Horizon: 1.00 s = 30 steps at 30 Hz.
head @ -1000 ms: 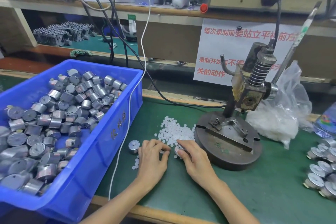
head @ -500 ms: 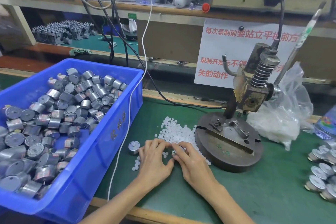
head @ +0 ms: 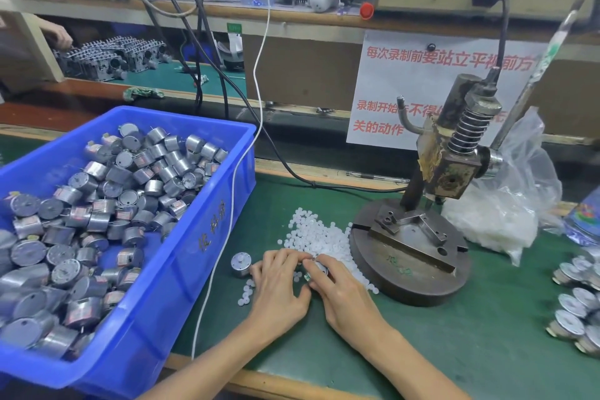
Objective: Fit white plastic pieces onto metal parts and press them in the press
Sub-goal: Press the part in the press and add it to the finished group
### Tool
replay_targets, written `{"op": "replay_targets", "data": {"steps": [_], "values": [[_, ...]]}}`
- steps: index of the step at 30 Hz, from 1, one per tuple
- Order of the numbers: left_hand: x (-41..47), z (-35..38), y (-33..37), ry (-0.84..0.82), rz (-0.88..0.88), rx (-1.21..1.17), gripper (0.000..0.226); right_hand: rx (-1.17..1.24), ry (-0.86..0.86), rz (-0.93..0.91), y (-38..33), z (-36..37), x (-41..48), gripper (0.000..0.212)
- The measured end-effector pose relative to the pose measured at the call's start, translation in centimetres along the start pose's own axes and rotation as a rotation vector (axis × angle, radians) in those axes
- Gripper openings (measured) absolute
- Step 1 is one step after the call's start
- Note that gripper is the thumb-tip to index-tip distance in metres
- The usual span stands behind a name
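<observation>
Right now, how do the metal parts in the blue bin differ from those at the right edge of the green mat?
The bin parts lie heaped and tumbled every way inside the blue bin; the mat parts sit in a loose cluster on the green mat, round faces mostly up. The bin parts far outnumber the mat parts in view. Both are short silvery cylinders.

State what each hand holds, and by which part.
The right hand grips a metal part by its round side; the left hand touches its top, hold unclear.
</observation>
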State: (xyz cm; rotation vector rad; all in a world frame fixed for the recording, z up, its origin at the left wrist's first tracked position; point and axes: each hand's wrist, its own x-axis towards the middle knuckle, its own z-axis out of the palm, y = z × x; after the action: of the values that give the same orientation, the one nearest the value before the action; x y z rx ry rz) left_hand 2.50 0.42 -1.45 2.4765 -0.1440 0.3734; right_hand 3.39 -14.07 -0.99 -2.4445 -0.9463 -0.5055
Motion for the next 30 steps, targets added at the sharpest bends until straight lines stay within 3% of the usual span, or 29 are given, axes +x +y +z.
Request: {"op": "replay_targets", "data": {"steps": [9,14,18,24,30], "values": [[-0.3,-0.6,0.8,0.036,0.039,-0.072,0.046,0.245,0.059,0.169,0.4,-0.2,-0.1,0.034],[-0.7,-1.0,1.8,0.110,0.205,-0.200,0.022,1.029,0.294,0.716,0.3,-1.8,0.6,0.026],[-0.2,-1.4,3.7,0.202,0.255,-0.274,0.009,1.385,0.288,0.794,0.6,-3.6,1.2,0.024],[2.2,-2.1,6.1,0.212,0.220,-0.379,0.017,1.364,0.155,0.849,1.0,-5.4,1.7,0.034],[3.8,-2.0,6.6,0.104,0.424,-0.363,0.016,1.158,-0.003,0.914,1.9,-7.0,1.6,0.053]]}}
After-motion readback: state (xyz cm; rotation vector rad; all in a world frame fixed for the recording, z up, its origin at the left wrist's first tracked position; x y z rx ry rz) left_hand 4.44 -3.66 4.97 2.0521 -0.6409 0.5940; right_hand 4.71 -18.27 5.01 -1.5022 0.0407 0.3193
